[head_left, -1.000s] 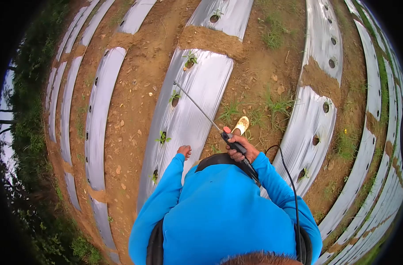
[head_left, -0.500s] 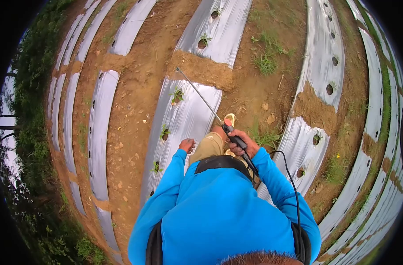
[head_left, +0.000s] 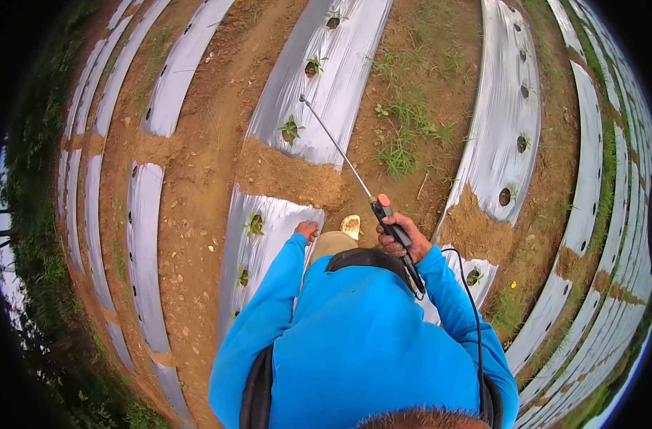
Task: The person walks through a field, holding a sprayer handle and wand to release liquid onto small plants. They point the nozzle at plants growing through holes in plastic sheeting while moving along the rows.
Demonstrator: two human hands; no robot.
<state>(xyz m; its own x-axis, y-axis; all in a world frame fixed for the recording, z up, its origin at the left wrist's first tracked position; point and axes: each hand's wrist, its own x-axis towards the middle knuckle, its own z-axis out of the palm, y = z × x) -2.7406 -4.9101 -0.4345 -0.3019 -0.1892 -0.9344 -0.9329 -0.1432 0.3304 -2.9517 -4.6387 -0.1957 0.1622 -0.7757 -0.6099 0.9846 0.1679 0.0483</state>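
Note:
My right hand (head_left: 404,239) is wrapped round the black handle of a spray wand (head_left: 340,151), which has a red-orange part on top. The wand's thin metal tube points forward and left, its nozzle above the silver mulch film (head_left: 324,93), past a seedling (head_left: 290,131) in a hole. A black hose runs from the handle back along my right arm. Near my waist, my left hand (head_left: 307,230) hangs over the film edge with its fingers curled; whether it holds anything is hidden. Seedlings (head_left: 254,225) stand in holes to its left.
Bare soil (head_left: 287,175) breaks the middle film row ahead. More film rows (head_left: 499,121) run on both sides, with dirt paths between. Grass (head_left: 404,139) grows on the right path. A yellow shoe (head_left: 351,227) shows ahead of my waist. Dark bushes (head_left: 33,214) line the far left.
The rows and seedlings have slid down in view as I move forward; the soil gap is now near my hands. The wand's nozzle has passed from the nearer film section to the one beyond the gap.

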